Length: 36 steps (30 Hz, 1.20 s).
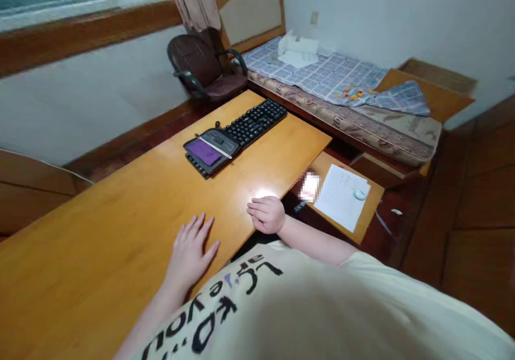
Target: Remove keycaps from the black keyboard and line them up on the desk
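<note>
My left hand (191, 250) lies flat on the wooden desk (120, 215) near its front edge, fingers stretched out and holding nothing. My right hand (267, 213) rests at the desk's edge with its fingers curled in loosely; I see nothing in it. Farther back on the desk lies a black keyboard (257, 120). Against its near end sits a dark case (209, 151) with a purple panel and a thin white stick across it.
A pull-out shelf (364, 226) below the desk's right end carries a sheet of paper (341, 195) and a white mouse (359, 193). Behind are a dark armchair (203, 67) and a bed (341, 89) with a checked cover.
</note>
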Tool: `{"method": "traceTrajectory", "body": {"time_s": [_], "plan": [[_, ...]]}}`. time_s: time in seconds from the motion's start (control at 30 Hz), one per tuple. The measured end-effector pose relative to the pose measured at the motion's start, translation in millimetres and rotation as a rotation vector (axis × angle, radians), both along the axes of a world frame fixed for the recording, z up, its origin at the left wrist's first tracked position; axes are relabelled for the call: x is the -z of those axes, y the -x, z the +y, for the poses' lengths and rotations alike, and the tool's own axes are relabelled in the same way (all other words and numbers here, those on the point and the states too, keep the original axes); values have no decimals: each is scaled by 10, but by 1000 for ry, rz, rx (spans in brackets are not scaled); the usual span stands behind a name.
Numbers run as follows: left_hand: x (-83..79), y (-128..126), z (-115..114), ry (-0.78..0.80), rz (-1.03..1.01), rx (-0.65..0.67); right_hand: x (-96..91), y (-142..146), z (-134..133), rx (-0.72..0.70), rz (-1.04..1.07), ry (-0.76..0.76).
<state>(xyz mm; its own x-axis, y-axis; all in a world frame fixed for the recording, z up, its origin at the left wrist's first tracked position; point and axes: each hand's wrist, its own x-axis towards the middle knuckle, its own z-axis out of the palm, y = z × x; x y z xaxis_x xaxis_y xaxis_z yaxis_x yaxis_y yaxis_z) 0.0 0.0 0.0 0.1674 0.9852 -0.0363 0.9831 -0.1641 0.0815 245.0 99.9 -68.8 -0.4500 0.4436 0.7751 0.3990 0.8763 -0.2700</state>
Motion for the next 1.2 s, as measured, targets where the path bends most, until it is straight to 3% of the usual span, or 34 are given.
{"method": "traceTrajectory", "body": {"time_s": [0.7,1.2], "plan": [[18,17,-22,-20,-25,-3,-29,-34,-26,2,-59,75],[20,15,-13,-26,-23,6,-8,-34,-16,-2,-34,42]]}}
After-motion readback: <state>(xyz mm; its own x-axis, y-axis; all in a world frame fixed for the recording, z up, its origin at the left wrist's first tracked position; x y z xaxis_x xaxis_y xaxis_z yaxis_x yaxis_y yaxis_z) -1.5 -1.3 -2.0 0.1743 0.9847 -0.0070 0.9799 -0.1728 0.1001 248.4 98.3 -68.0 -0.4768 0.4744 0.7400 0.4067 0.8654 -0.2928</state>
